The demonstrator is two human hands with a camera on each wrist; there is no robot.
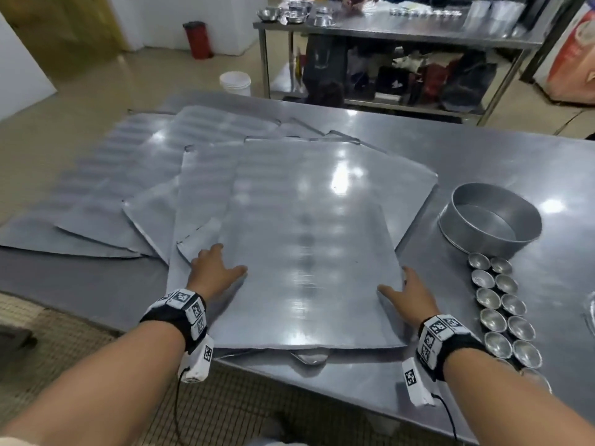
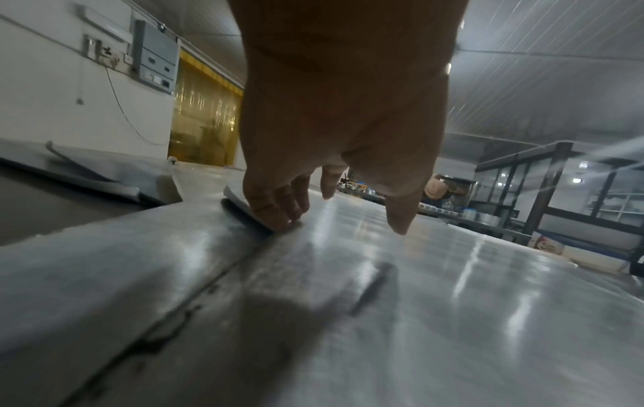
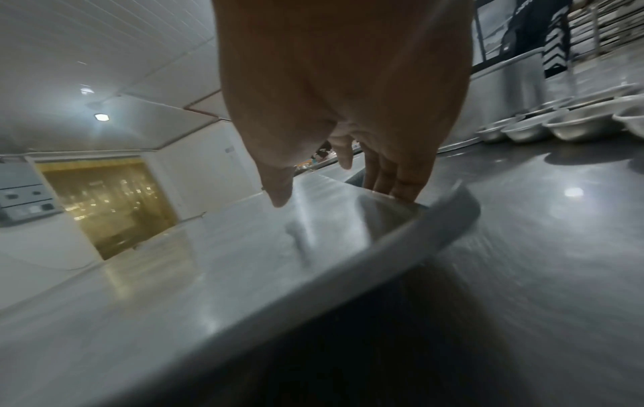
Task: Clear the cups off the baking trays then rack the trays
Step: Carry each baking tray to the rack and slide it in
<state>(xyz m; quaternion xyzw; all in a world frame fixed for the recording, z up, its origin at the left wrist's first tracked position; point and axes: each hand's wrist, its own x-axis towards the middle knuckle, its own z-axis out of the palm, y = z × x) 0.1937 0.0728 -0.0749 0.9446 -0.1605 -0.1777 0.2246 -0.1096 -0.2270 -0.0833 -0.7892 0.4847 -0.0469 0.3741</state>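
Several flat metal baking trays lie fanned on a steel table (image 1: 515, 162). The top tray (image 1: 309, 252) is bare. My left hand (image 1: 230, 260) is at its left edge, fingers straight against the edge (image 2: 286, 217) and thumb spread over the top. My right hand (image 1: 394, 280) mirrors this at the right edge. Its fingers (image 3: 400, 187) reach down past the edge, and the thumb hovers just over the surface. Small metal cups (image 1: 502, 310) stand in two rows on the table to the right, also seen in the right wrist view (image 3: 571, 129).
A round cake pan (image 1: 492, 220) sits beyond the cups. More trays (image 1: 96, 194) spread to the left. A small shiny piece (image 1: 309, 358) pokes out under the top tray's near edge. Behind are a second steel table (image 1: 402, 30) with bowls, a white bucket (image 1: 235, 83) and a red bin (image 1: 198, 40).
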